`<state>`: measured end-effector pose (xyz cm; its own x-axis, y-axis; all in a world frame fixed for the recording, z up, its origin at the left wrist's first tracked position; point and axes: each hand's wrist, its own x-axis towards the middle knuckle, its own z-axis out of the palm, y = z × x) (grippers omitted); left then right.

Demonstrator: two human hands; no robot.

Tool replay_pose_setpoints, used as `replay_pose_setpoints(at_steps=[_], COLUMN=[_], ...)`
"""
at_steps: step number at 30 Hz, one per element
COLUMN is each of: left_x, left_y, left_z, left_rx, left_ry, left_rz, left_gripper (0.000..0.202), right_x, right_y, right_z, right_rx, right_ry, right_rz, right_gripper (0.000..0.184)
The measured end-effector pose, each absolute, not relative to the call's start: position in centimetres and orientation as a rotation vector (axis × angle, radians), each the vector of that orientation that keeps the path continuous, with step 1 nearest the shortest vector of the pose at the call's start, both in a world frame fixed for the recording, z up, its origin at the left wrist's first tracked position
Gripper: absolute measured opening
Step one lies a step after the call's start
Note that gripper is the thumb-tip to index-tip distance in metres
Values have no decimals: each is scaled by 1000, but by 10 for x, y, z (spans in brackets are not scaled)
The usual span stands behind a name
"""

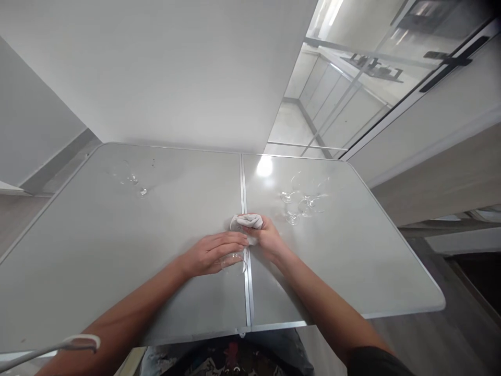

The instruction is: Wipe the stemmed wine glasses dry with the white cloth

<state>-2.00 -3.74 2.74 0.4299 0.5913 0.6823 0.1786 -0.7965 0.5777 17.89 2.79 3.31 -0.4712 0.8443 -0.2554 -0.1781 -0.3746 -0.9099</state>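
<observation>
My left hand point(219, 251) is closed around the bowl of a clear wine glass point(233, 257), which lies tilted on its side with the rim toward me. A white cloth point(250, 221) is bunched in my right hand point(269, 237) and wraps the far end of the same glass. The cloth and fingers hide the stem and most of the foot. Both hands meet just above the metal seam point(246, 271) in the middle of the table. A strip of cloth hangs beside the glass rim.
Several clear stemmed glasses point(293, 216) stand close together on the table's right half. More clear glassware point(142, 191) stands at the far left, hard to make out. The light grey table point(188, 193) meets a white wall point(176, 73). A glass-paned door point(332, 104) is at the back right.
</observation>
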Motion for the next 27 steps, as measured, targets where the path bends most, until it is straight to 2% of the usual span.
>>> replay_pose_setpoints(at_steps=[5,8,12,15,17,20,21,23,27], left_x=[-22,-24,-27,-28,-29,-29,-30,-31,-34], left_y=[-39,-40,-38,-37,-36,-32,-31,-29,-28], left_z=[23,20,19,21,21,20,20,20,19], left_rx=[2380,2322,1937,1739,1706,1707,1704,1688,1713], left_ry=[654,756,1164,1274,1259,1210,1182,1110,1009], left_rz=[1293,1359,1569,1585,1552,1534,1530,1515,1443], left_gripper=[76,75,70,67,68,71,71,71,70], right_x=[177,177,177,176,174,172,171,168,160], right_y=[29,28,23,18,16,14,14,13,9], right_z=[27,26,31,32,30,27,25,21,12], right_rx=[-1068,-1123,-1066,-995,-919,-793,-775,-814,-1029], right_ry=[-1208,-1391,-1733,-1900,-1949,-2038,-2085,-2181,-2329], right_rz=[1765,1486,1001,786,734,752,747,680,509], right_gripper=[32,30,18,28,35,17,19,23,9])
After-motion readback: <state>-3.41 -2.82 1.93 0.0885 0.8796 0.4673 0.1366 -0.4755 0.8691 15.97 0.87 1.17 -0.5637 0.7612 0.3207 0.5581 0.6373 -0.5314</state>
